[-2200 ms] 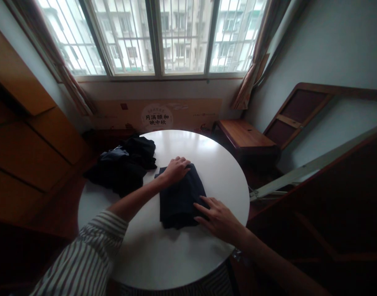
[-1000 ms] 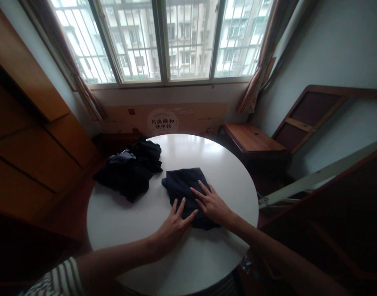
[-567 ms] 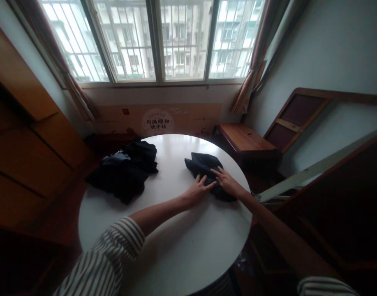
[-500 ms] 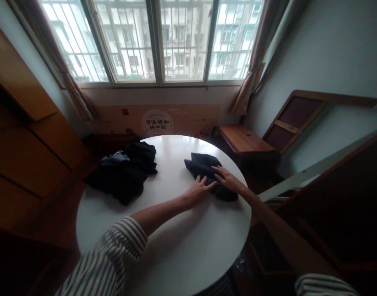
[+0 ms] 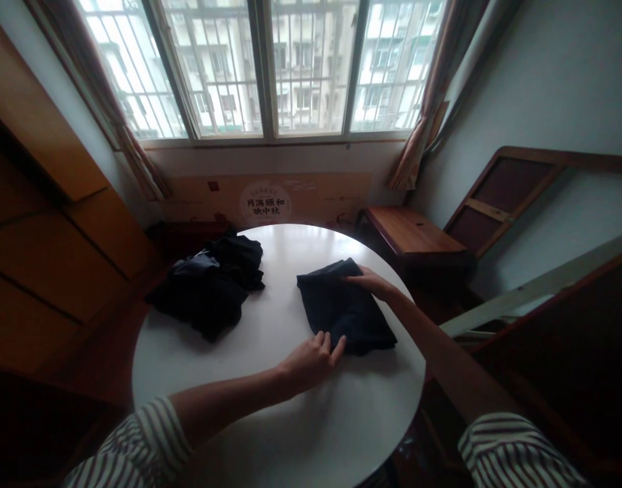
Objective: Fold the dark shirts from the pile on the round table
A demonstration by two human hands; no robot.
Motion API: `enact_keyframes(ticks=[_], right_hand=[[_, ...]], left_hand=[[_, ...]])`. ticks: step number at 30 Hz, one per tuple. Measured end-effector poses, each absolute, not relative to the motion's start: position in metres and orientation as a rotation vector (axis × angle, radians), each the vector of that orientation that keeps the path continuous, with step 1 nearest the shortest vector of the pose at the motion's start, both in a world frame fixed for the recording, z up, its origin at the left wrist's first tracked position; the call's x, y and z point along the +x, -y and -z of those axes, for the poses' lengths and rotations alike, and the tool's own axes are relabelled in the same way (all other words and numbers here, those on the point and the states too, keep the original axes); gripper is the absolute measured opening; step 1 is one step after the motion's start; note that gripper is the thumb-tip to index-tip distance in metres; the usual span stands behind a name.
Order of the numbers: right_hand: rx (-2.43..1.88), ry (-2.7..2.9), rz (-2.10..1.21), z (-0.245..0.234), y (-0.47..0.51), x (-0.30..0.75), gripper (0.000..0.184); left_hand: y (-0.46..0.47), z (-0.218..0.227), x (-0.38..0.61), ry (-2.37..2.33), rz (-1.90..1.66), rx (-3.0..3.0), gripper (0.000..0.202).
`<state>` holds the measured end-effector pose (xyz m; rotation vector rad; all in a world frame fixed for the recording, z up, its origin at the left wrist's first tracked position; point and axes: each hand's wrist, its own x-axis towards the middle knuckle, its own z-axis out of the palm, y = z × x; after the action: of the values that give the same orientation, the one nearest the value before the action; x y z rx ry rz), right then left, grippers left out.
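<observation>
With fingers of left hand (image 5: 309, 364) bent at near edge of cloth (image 5: 341, 308) on bench (image 5: 315, 434), of right hand (image 5: 376, 282) at far right edge, probably to steady both ends; impossible to tell if gripping. With pile (image 5: 206, 295) well left of cloth, perhaps against mixing.

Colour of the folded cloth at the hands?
Dark navy, close to black in this light; the folded cloth shows best in the head view.

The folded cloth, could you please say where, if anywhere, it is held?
Left hand at the near edge of the folded cloth, right hand at its right edge; whether either grips cannot be told.
</observation>
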<state>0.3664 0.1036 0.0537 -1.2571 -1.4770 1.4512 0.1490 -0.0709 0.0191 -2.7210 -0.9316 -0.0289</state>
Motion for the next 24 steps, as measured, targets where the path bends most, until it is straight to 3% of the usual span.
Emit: enact_keyframes(ticks=[11, 15, 21, 24], right_hand=[[-1.24, 1.217, -1.272, -0.034, -0.115, 0.375, 0.038], [-1.268, 1.227, -1.272, -0.037, -0.11, 0.386, 0.039], [-0.797, 1.262, -1.36, -0.069, -0.054, 0.361, 0.044], [-0.652, 1.155, -1.441, -0.069, -0.034, 0.332, 0.055]], left_hand=[[0.048, -0.016, 0.145, 1.154, 0.321, -2.921, 0.064], [0.03, -0.024, 0.129, 1.302, 0.477, -2.925, 0.054], [0.028, -0.113, 0.066, 0.99, 1.323, -2.359, 0.04], [0.04, -0.147, 0.066, 0.676, 1.486, -2.351, 0.035]])
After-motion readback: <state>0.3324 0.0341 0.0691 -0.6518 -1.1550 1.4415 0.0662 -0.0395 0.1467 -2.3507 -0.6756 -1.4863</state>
